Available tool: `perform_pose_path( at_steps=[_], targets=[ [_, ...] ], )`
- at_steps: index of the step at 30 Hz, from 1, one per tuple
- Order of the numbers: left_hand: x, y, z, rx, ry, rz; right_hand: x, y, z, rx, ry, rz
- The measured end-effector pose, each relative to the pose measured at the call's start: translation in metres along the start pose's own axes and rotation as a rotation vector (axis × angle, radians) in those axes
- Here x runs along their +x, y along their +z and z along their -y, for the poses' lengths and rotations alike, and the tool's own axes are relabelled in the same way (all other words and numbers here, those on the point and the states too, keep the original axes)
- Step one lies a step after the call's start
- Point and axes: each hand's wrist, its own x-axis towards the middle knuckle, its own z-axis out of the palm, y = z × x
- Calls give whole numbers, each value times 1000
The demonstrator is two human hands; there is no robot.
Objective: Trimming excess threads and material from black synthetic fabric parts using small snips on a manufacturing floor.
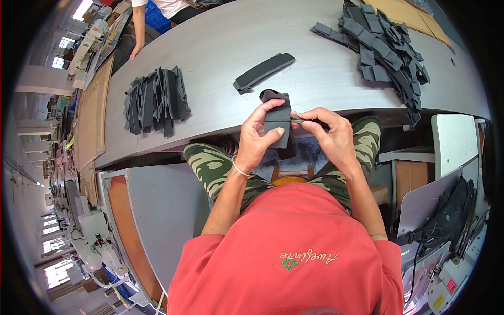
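Observation:
My left hand (pixel 255 140) grips a folded dark grey fabric strip (pixel 276 125), its thumb lying over the front and the fingers behind. The strip's upper end curls over, and its lower end hangs past the table's front edge. On the other side, my right hand (pixel 335 137) is closed around a small, slim metal tool, probably thread snips (pixel 297 120). Its tip meets the strip's right edge; most of the tool is hidden by the fingers. Just beyond my hands, a folded dark grey strip (pixel 265 71) lies by itself on the table.
On the pale grey table (pixel 210 68), a neat bundle of dark strips (pixel 156 101) lies left and a tangled heap of strips (pixel 382 44) lies right. Cardboard (pixel 94 113) borders the left end. Another person's arm (pixel 138 29) reaches in at the far left. A grey cabinet (pixel 163 210) stands below.

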Motion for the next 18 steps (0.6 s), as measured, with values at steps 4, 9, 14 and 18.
perform_pose_path(
  at_steps=[4, 9, 14, 18],
  targets=[
    [-1, -9, 2, -323, -97, 31, 1, -1, -15, 437, 149, 59],
    [1, -17, 7, -642, -210, -64, 1, 1, -9, 308, 102, -59],
    [1, -17, 7, -685, -233, -29, 3, 10, 5, 130, 41, -97],
    [0, -8, 8, -603, -213, -43, 8, 22, 7, -88, -67, -136]
  ],
)
